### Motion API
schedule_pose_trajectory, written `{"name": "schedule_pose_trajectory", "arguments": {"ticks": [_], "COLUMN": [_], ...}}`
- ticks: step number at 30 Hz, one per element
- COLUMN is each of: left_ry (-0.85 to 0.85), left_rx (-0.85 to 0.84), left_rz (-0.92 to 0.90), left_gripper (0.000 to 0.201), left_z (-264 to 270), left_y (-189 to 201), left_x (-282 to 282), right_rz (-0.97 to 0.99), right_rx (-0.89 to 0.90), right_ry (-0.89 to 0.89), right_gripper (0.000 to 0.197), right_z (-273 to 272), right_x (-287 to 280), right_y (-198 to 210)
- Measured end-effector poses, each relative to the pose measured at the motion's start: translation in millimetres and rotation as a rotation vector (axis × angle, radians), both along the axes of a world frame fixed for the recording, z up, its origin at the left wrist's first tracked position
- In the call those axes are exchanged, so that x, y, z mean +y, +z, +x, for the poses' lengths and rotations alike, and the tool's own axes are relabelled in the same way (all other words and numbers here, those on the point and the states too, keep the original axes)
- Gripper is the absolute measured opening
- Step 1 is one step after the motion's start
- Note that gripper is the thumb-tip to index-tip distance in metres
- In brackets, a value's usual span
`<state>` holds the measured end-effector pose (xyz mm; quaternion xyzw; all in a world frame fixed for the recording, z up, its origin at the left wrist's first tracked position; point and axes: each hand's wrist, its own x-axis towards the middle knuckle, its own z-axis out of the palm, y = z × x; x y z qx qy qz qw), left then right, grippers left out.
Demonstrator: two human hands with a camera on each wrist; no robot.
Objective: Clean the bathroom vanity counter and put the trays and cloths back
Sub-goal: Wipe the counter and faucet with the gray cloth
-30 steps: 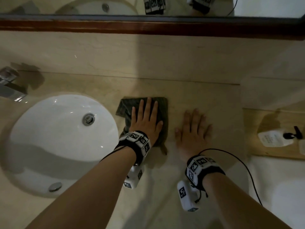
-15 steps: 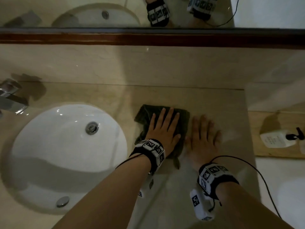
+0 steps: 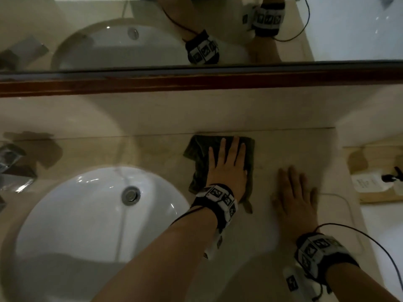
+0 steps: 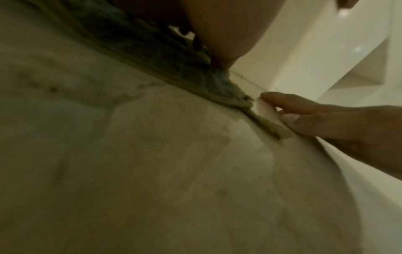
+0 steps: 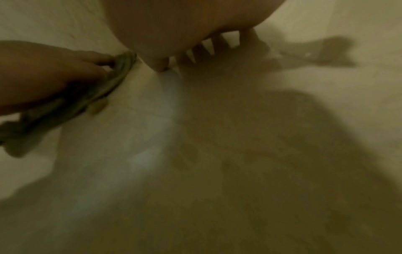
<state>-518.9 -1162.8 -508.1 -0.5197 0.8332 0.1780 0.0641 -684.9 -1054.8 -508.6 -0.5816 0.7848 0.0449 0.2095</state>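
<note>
The left hand (image 3: 226,168) covers the middle of the dark cloth (image 3: 197,153), so only its edges show. The faucet (image 3: 13,168) is cut off at the left edge of the head view, and the wooden tray (image 3: 379,198) with its pump bottle (image 3: 370,182) at the right edge. The bottle's label is too blurred to read. Both wrist views are smeared; in the right one, the tabletop (image 5: 217,171) shows no detail.
</note>
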Motion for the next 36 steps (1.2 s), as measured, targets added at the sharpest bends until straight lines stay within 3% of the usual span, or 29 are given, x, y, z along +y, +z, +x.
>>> {"name": "schedule_pose_trajectory", "arguments": {"ticks": [4,7,12,18,23,32,36], "left_ry": [-0.259,-0.330,-0.213,-0.230,-0.205,-0.075,-0.032], "left_rx": [0.097,0.071,0.057,0.017,-0.007,-0.047,-0.079], "left_rz": [-0.073,-0.116,-0.124,-0.138,-0.150,-0.137,-0.147], "left_gripper": [0.058,0.061,0.061,0.063,0.062,0.059,0.059], "left_z": [16,31,42,81,131,231,262], "left_y": [-7,-19,-22,-20,-23,-19,-20], "left_x": [-10,-18,-34,-47,-51,-53,-52], "right_rz": [-0.063,-0.080,-0.044,-0.034,-0.099,-0.135,-0.140], "right_rx": [0.037,0.000,-0.098,-0.081,-0.043,-0.034,0.028], "right_ry": [-0.086,-0.077,-0.046,-0.066,-0.099,0.048,0.036], "right_gripper": [0.080,0.086,0.075,0.075,0.071,0.075,0.075], "right_z": [18,44,76,81,88,169,178], "right_x": [-17,-39,-67,-66,-66,-72,-73], "right_y": [10,13,5,4,3,-13,-25]}}
